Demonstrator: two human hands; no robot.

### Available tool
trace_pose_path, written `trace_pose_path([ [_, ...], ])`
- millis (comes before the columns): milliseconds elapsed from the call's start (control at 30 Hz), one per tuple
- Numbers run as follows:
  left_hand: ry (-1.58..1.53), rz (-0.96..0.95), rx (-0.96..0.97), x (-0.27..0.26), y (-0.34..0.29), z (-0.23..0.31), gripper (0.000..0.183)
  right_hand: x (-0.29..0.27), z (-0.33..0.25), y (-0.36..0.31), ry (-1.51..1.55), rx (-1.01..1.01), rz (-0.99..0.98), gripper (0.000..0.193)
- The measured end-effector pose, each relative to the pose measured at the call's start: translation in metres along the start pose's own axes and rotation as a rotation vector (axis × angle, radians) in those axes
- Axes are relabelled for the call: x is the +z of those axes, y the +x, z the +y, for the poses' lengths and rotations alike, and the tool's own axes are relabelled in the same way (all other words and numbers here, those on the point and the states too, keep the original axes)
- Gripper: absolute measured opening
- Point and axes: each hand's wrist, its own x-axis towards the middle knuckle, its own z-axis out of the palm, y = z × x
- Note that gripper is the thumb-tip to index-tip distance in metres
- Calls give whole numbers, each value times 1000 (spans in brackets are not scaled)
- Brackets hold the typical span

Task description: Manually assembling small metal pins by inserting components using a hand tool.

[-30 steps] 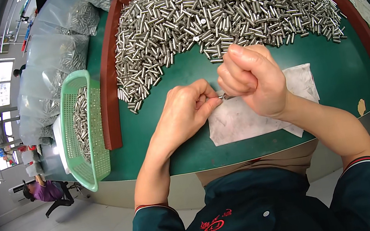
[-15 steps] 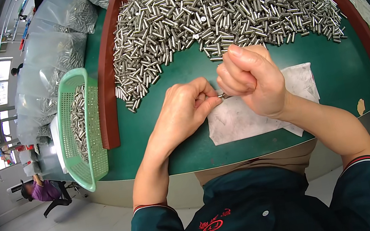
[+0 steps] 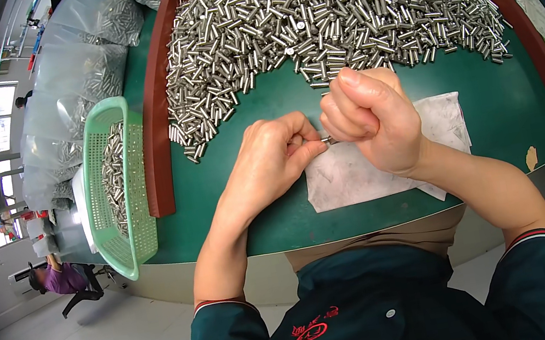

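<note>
Over the middle of the green table my two hands nearly meet. My left hand [image 3: 273,152] is closed, thumb and fingertip pinching the end of a small silvery metal pin [image 3: 327,141]. Curled into a fist, my right hand [image 3: 373,117] sits against the pin's other end with its thumb on top; a darker bit shows by its fingers, and what lies inside the fist is hidden. Beneath the right hand lies a smudged white cloth or paper [image 3: 343,183]. Beyond both hands spreads a large heap of similar metal pins [image 3: 333,16].
Dark red rails [image 3: 158,139] border the heap. Left of them stands a green plastic basket [image 3: 145,227] with pins inside. Clear bags of pins [image 3: 69,96] line the far left. Papers [image 3: 539,17] lie at the right, and a person in purple [image 3: 63,278] is at the left background.
Both hands keep nearly the same place and grip. The view has shifted very slightly.
</note>
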Motion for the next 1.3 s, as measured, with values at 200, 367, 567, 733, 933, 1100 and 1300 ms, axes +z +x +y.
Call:
trace_pose_path([
  [200,-36,34,9,3,1,-1,12,2,3,-2,-80,2,-3,43],
  [367,-13,42,12,1,2,2,12,-5,-6,5,36,20,24,44],
  [567,-1270,-133,-113,-13,5,-21,12,-22,-43,25,233,-111,154,44],
  [733,-1334,-107,-236,-8,13,-22,21,-25,-43,24,231,-98,180,43],
  [933,-1134,19,-78,-6,21,-29,18,-22,-44,23,231,-102,176,42],
  [1100,-132,307,63,15,30,-5,12,-25,-44,22,226,-98,158,43],
  [1300,93,349,284,28,36,-5,17,-24,-46,23,225,-98,162,43],
])
